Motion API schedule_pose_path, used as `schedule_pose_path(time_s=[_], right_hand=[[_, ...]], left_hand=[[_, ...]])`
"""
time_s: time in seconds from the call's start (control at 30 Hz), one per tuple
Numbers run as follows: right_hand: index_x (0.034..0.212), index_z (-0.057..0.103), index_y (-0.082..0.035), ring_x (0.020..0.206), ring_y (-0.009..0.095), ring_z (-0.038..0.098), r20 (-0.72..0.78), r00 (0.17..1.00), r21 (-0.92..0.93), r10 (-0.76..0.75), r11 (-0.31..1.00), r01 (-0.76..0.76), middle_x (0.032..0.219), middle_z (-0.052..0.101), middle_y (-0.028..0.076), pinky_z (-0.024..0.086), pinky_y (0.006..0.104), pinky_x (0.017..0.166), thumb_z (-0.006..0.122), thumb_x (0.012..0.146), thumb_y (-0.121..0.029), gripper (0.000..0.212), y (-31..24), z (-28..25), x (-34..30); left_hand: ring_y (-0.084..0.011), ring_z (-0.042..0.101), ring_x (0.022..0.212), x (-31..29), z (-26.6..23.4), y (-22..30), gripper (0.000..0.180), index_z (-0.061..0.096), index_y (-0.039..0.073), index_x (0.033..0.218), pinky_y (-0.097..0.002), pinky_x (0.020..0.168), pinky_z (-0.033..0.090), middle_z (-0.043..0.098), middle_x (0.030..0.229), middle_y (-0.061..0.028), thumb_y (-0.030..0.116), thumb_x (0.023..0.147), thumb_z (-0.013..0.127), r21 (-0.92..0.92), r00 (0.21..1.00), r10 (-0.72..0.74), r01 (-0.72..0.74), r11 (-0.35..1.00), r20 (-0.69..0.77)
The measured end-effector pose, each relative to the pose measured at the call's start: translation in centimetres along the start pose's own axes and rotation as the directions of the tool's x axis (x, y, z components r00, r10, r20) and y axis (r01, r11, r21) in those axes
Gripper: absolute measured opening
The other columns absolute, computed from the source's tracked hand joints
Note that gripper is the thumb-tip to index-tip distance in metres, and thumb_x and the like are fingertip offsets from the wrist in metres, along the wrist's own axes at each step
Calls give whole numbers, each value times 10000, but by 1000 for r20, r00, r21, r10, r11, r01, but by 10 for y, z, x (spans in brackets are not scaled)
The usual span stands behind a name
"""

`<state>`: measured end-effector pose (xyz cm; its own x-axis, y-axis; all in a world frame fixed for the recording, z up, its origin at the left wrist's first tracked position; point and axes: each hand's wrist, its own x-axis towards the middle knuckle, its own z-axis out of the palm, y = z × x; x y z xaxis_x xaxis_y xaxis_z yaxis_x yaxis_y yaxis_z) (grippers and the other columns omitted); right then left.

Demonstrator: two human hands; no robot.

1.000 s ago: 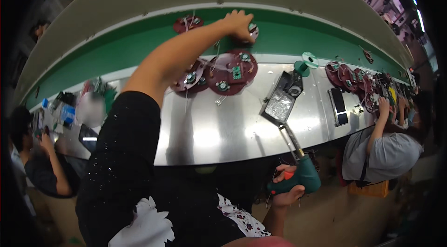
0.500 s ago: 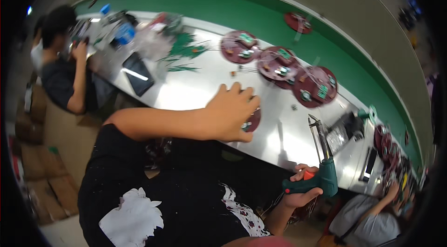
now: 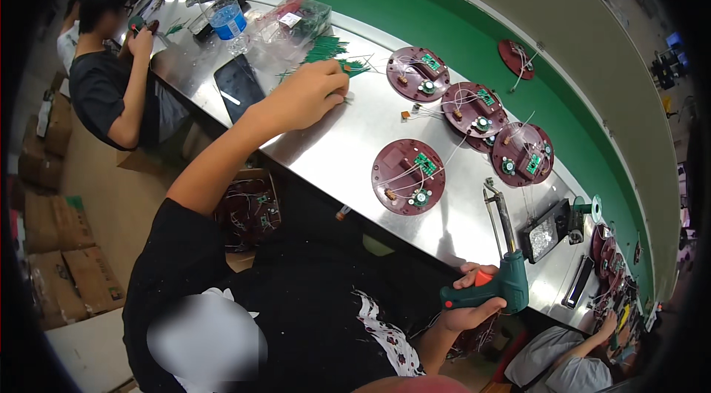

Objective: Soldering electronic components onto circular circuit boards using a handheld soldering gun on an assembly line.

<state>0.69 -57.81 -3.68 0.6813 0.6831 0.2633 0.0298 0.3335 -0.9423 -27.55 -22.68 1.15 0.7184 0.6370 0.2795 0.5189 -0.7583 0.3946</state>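
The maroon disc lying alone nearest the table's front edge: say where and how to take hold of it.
Take the maroon disc, probably, by its bare left rim, coming in from the left: it lies flat, with the green board and round part on its right half.

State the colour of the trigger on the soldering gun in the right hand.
The trigger is orange-red; it shows best in the head view.

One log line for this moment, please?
left hand: near green wires | right hand: holding soldering gun | separate maroon disc: on metal bench
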Motion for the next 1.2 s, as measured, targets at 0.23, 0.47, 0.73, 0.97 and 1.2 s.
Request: schedule_pose_path(time_s=[0.23,0.47,0.73,0.97,1.2], right_hand=[[1215,551,52,719,181,570,-24,1000,27,6,1000,-6,768,561,72,497,376,873,309,1064,-717,820,3,-3,-6],[1210,553,64,727,192,576,-128,991,1,31,1000,-31,771,559,77,504,364,844,332,1057,-723,831,5,-1,-7],[1250,565,87,733,192,616,-155,988,-54,2,999,-10,953,646,144,523,331,660,438,1030,-725,851,-1,20,1],[1290,586,99,744,175,633,-72,994,-350,-87,935,56,1105,687,185,515,310,644,491,997,-745,898,4,13,-2],[1245,661,85,800,166,667,1,1000,-223,9,975,-9,1173,696,187,552,309,675,586,955,-732,870,-1,12,-20]], left_hand=[[-377,596,964,12,9,9,73,588,21,953,-470,843,475,606,962,-145,66,930,642,118,998,59,-60,991,15],[-404,618,918,32,18,47,93,558,11,966,-497,801,487,624,954,-186,102,967,579,-22,981,196,-195,981,14],[-401,597,822,45,68,102,101,537,8,1006,-469,725,481,607,882,-188,78,972,602,-268,974,223,-208,941,27],[-255,629,760,81,61,120,141,598,1,1025,-376,699,505,651,857,-125,90,948,674,-615,916,332,-129,778,227],[-181,629,742,77,49,111,96,669,1,974,-313,686,504,687,882,-91,60,903,695,-661,849,423,-124,740,315]])
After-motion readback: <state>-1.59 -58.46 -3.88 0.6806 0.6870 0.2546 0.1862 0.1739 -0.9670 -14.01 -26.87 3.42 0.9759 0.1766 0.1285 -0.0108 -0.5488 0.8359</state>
